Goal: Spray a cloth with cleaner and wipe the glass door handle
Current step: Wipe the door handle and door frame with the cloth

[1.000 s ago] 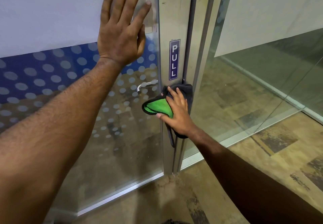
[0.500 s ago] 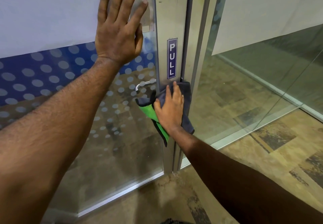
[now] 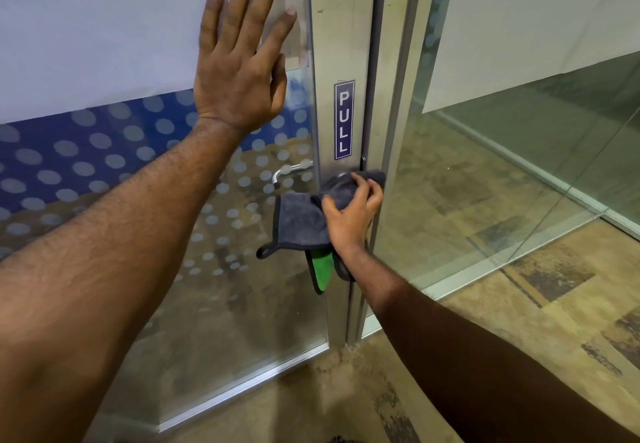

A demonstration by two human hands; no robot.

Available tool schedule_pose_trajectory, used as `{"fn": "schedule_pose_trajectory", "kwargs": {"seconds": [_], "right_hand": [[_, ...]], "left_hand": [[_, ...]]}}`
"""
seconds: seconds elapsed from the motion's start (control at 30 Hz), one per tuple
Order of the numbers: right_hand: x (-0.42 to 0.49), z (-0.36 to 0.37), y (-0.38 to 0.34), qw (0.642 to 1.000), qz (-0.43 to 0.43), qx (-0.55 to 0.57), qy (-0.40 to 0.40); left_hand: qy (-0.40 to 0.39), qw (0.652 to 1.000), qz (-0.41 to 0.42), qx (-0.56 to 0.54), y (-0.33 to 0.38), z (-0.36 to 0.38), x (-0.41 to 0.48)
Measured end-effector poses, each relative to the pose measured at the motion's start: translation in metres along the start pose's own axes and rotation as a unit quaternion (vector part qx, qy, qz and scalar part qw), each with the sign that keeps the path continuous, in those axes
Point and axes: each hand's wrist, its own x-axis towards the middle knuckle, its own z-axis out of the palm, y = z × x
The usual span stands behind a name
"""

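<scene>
My right hand (image 3: 351,216) grips a grey cloth (image 3: 299,223) with a green underside and presses it against the metal door frame (image 3: 341,44) just below the blue PULL sign (image 3: 343,119). The near handle is hidden under the cloth and hand. Through the glass, the silver lever handle (image 3: 289,172) on the far side of the door shows to the left of the cloth. My left hand (image 3: 242,62) lies flat with fingers spread on the glass door (image 3: 104,44), above and to the left of the handle. No spray bottle is in view.
The door glass carries a white band, a blue band and frosted dots. To the right stands a fixed glass panel (image 3: 519,148) in a metal frame. Brown patterned floor (image 3: 536,321) lies below and to the right.
My right hand has shifted up and to the right on the frame with the cloth, which now hangs grey side out. My left hand stays flat on the glass.
</scene>
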Motion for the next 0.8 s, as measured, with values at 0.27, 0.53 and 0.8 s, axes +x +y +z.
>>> {"fn": "schedule_pose_trajectory", "kwargs": {"seconds": [0.27,0.53,0.8], "right_hand": [[-0.002,0.006,-0.005,0.996,0.08,0.024,0.021],[-0.007,-0.012,0.026,0.976,-0.152,-0.144,-0.065],[0.002,0.003,0.012,1.0,-0.006,0.003,0.004]], "left_hand": [[-0.008,1.0,-0.008,-0.001,0.001,0.001,0.0],[0.003,1.0,-0.011,-0.001,0.003,0.003,-0.001],[0.002,1.0,-0.003,-0.005,0.005,0.001,0.002]]}}
